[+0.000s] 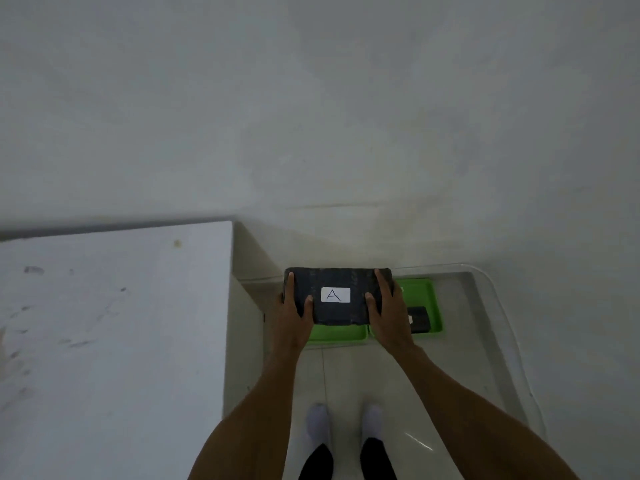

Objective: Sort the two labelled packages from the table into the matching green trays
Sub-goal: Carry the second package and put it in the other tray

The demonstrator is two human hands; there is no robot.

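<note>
A black package (337,308) with a white label reading "A" is held flat above the floor. My left hand (294,315) grips its left end and my right hand (386,315) grips its right end. Two green trays lie side by side on the floor under it. The left green tray (337,332) shows only as a strip below the package. The right green tray (427,299) holds a second, smaller black package (419,318) with a white label, mostly hidden by my right hand.
A white table (110,341) fills the left side, its right edge close to my left arm. A white wall (311,116) rises beyond the trays. A clear plastic sheet or bin edge (498,306) curves around the right. My feet (346,424) stand on the tiled floor.
</note>
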